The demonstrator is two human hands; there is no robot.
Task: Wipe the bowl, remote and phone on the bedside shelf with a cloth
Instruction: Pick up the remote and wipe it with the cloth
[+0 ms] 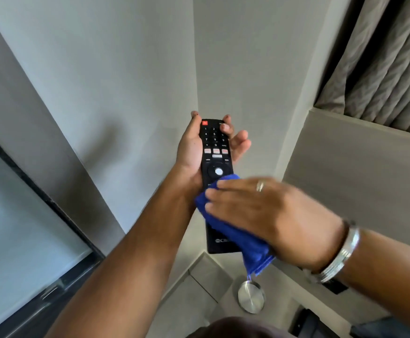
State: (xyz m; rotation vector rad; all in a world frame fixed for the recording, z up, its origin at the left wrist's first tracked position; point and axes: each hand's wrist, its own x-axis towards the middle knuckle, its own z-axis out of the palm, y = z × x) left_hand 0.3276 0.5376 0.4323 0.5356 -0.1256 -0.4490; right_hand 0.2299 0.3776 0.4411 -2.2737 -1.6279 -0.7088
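My left hand (189,152) grips a long black remote (215,152) by its upper half, buttons facing me, held up in front of the wall corner. My right hand (269,215) lies flat over a folded blue cloth (252,250) and presses it onto the lower half of the remote. The cloth hides the remote's middle; its bottom end shows below the cloth. A round steel bowl (251,297) stands on the shelf beneath my hands. I see no phone.
A grey shelf surface (199,286) runs along the bottom centre. A dark-framed glass panel (23,240) fills the lower left. Grey curtains (382,59) hang at the upper right above a ledge. A dark object (306,323) sits at the bottom right.
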